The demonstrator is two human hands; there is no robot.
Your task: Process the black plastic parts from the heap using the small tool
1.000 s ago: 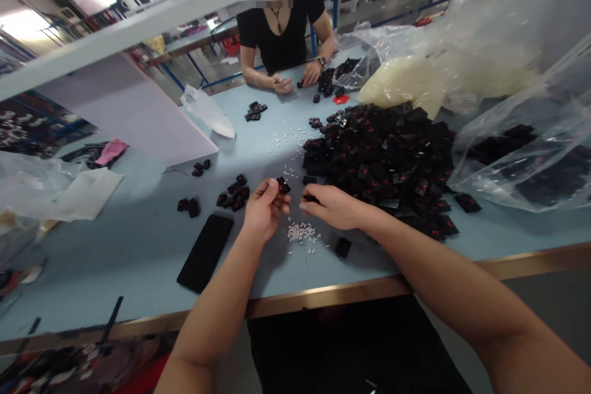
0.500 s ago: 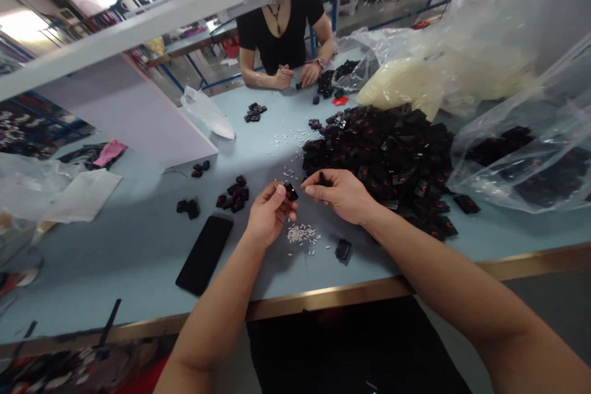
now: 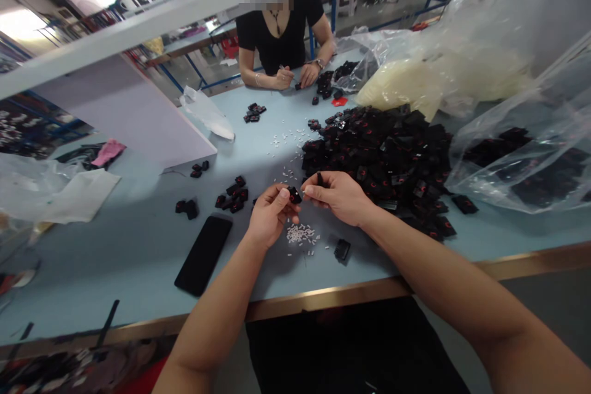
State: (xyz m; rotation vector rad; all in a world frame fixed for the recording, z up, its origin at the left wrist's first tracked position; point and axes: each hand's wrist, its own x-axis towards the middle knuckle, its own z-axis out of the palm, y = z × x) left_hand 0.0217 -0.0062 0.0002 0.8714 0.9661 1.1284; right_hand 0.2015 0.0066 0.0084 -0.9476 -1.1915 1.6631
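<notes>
My left hand (image 3: 268,215) is closed on a small black plastic part (image 3: 294,195), held between thumb and fingers above the table. Close to the right of that part, my right hand (image 3: 339,197) is pinched, with what looks like a tiny white peg at its fingertips. A short black piece (image 3: 320,179) shows among the right fingers; its kind I cannot make out. Just below the hands lies a little heap of white pegs (image 3: 301,234). One loose black part (image 3: 342,250) rests near the front edge.
A large pile of black parts (image 3: 383,148) lies to the right, beside clear plastic bags (image 3: 530,160). At the left are a black phone (image 3: 203,255) and small groups of black parts (image 3: 233,195). Across the table, a co-worker (image 3: 281,37) handles a black part.
My left hand has shifted slightly right with the black part. The gap between the part and my right fingertips has narrowed.
</notes>
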